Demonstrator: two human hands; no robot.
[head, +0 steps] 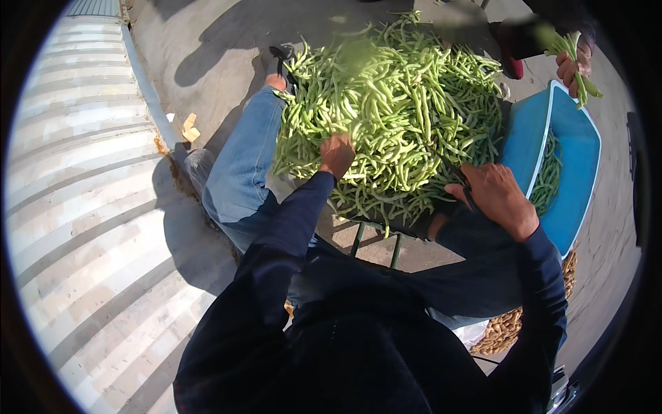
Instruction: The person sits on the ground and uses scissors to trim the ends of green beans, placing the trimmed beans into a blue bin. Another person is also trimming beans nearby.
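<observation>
A large heap of green bean pods (382, 103) lies before me, between my knees. My left hand (337, 154) rests at the heap's near left side, its fingers bent down among the pods; whether it grips any is hidden. My right hand (494, 194) holds black-handled scissors (468, 196) at the heap's right edge. Their dark blades point up and left over the pods.
A blue plastic tub (582, 139) with green beans inside stands at the right. Another person's hand (574, 67) holds a bunch of beans above its far end. Peanuts in shells (499, 331) lie at lower right. A corrugated metal sheet (98, 207) fills the left.
</observation>
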